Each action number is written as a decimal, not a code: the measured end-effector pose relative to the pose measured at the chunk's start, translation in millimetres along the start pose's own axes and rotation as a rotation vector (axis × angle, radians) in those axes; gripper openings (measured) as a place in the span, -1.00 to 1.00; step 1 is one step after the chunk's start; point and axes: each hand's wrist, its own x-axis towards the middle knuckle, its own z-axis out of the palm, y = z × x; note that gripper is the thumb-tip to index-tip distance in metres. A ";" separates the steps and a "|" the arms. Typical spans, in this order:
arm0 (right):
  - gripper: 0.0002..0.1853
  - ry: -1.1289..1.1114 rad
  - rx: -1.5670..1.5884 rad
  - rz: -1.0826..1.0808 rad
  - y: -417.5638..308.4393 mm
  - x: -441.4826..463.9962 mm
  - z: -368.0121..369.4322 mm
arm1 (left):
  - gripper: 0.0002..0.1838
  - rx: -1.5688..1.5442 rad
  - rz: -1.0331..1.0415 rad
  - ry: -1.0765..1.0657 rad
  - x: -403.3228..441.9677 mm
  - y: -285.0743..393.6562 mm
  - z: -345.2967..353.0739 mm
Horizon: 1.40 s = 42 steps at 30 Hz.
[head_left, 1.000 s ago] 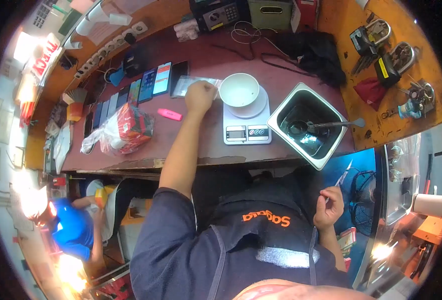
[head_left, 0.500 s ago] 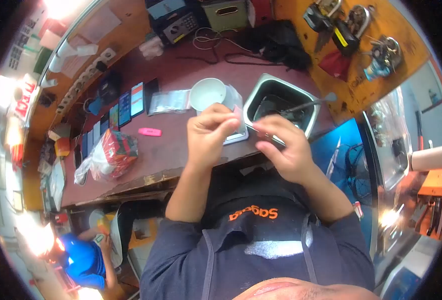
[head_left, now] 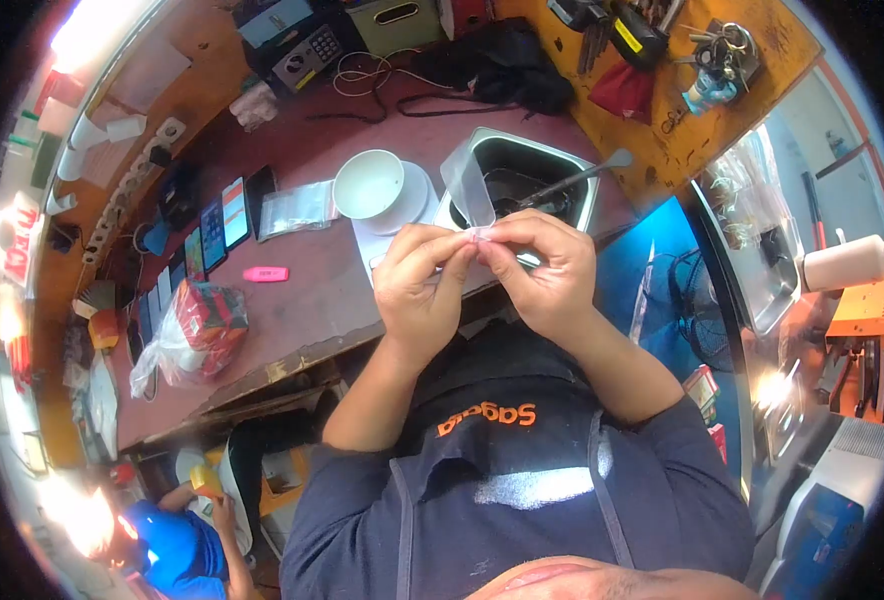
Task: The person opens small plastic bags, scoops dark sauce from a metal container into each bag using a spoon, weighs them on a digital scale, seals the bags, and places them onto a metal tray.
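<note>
Both hands meet over the table's front edge, fingertips pinched on a small clear plastic bag (head_left: 469, 186) that stands up above them. My left hand (head_left: 427, 283) grips one side of its end, and my right hand (head_left: 545, 268) the other. Just behind the bag is a metal container (head_left: 589, 205) with dark contents and a long-handled utensil (head_left: 572, 180). A white bowl (head_left: 370, 184) rests on a white scale (head_left: 371, 243), partly hidden by my left hand. Left of the bowl lie flat clear bags (head_left: 298, 210).
Several phones (head_left: 235, 212) lie in a row on the red table (head_left: 312, 320). A pink marker (head_left: 266, 274) and a plastic-wrapped red package (head_left: 200, 335) are nearer. Black cloth (head_left: 512, 65) lies at the back. Another person (head_left: 177, 545) is at the lower left.
My left hand has come from the flat bags to the front, where both hands now hold a clear bag. The long white item has left my right hand. The view has shifted.
</note>
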 end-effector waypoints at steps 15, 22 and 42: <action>-0.85 -0.226 0.051 0.189 2.0 -19.1 -4.6 | -0.90 -0.469 -0.463 -0.285 -10.4 -4.8 -19.2; -0.86 -0.287 0.374 0.358 14.0 -28.1 -2.3 | -0.94 -0.046 -0.135 -0.437 -1.6 5.4 -25.4; -0.91 -0.653 0.254 0.506 -17.8 17.6 -35.7 | -0.68 -0.885 -0.625 -0.398 15.7 24.3 -72.8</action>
